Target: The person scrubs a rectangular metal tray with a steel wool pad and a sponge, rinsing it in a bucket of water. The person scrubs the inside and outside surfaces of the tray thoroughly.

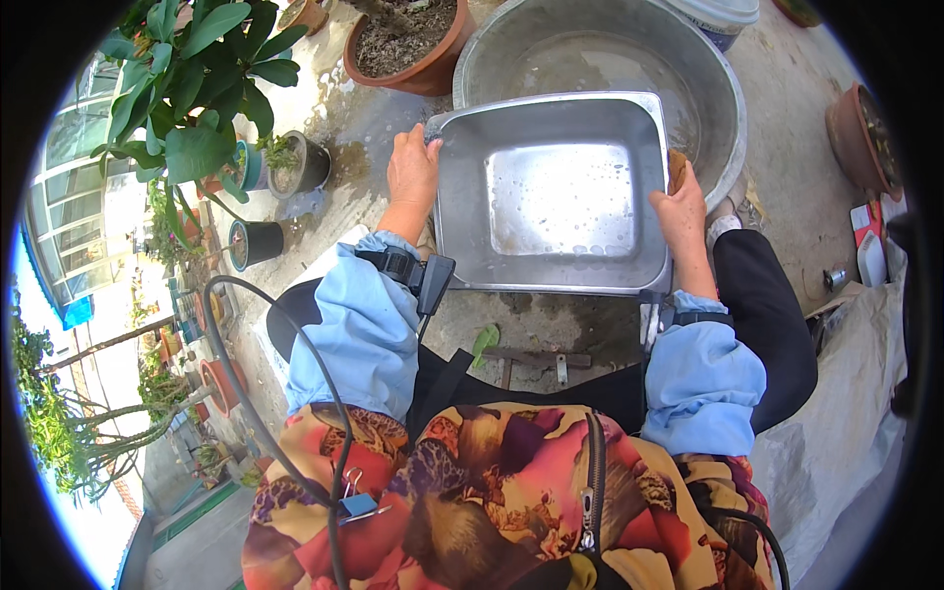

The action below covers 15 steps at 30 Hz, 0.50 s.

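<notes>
A rectangular stainless steel basin (464,214), wet with drops on its bottom, is tilted toward me over the near part of a large round metal tub (726,96). My left hand (414,166) grips the basin's upper left corner, with a grey scouring pad (432,133) at the thumb and the rim. On the right side, my right hand (680,203) holds the basin's rim, and a brown pad (676,171) shows between that hand and the outer wall. Shallow water (601,66) lies in the round tub. The fingers behind the basin are hidden.
A terracotta pot (464,37) of soil stands left of the tub, beside a white bucket (726,11) on its far right. Smaller black pots (258,245) and a leafy plant (199,147) are at left. Another brown pot (848,140) stands at right. The concrete floor is partly wet.
</notes>
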Tool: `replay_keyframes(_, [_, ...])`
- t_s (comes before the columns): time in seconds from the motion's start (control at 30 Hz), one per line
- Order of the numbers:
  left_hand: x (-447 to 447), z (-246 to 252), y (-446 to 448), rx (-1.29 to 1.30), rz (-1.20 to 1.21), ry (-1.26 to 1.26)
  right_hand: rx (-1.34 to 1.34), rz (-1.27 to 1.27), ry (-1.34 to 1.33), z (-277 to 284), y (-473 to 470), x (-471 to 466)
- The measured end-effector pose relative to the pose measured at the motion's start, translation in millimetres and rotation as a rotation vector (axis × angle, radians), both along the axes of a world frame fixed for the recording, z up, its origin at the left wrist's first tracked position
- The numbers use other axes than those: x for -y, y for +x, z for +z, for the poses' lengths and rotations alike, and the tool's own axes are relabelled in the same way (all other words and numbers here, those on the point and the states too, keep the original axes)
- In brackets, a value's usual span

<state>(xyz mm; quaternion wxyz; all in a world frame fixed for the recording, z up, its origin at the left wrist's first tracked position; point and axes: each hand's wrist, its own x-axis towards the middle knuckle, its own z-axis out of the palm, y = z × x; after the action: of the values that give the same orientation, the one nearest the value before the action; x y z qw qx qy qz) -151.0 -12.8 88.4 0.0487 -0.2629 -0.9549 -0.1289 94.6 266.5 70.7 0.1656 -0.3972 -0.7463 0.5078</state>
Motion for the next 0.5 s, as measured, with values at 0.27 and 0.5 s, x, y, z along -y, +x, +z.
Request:
replay_keyframes(0.27, [-44,-7,-22,-0.118,-0.240,-0.018,-0.047,0.021,-0.063,-10,-2,-4])
replay_keyframes(0.5, [-106,-2,-5,-0.183,-0.740,-0.057,0.005,-0.015,0.046,-11,-1,-2])
